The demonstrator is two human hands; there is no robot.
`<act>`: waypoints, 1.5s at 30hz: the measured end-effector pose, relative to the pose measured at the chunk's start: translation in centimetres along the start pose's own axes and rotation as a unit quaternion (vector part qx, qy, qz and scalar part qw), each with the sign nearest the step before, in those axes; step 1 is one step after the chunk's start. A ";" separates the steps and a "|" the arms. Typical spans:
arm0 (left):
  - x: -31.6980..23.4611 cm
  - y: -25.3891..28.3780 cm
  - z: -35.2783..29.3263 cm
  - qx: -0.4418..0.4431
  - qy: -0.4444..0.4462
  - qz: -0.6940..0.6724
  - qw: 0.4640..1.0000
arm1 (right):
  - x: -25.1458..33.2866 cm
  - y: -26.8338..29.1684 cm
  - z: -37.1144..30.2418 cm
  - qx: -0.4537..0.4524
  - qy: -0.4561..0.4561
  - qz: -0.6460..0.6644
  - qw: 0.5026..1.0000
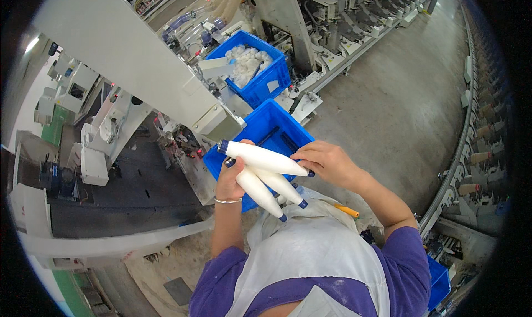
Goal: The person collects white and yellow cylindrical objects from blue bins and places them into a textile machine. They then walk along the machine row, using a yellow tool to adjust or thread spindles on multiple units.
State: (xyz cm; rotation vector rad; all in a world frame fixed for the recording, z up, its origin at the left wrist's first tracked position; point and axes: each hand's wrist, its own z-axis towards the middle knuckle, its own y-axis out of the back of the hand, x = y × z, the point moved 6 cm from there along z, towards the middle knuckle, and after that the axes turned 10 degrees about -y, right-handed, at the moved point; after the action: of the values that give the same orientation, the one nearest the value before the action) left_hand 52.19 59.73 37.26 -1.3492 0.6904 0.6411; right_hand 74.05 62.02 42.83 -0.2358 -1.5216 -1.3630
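we see the left hand (228,179) clenched round three white yarn bobbins (265,175), held above the near blue crate (266,125). the right hand (328,160) pinches the top bobbin's right tip. farther off, left, a second blue crate (274,75) holds white fibre.
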 end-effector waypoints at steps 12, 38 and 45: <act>0.9 -0.3 0.2 -0.051 0.006 -0.034 0.998 | 1.1 0.0 1.4 -0.071 -0.024 0.051 0.996; 0.9 1.2 0.9 -0.082 0.005 -0.123 0.989 | -5.0 0.6 -3.6 -0.045 -0.130 0.154 0.979; 1.8 0.7 0.5 -0.127 0.012 -0.090 0.988 | -3.7 -3.1 -1.5 0.117 -0.215 0.355 0.902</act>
State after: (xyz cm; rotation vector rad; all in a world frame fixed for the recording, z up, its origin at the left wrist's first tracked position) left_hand 52.88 60.34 35.43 -1.6378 0.5096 0.5819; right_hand 74.30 61.49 37.77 -0.8910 -1.6969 -0.5537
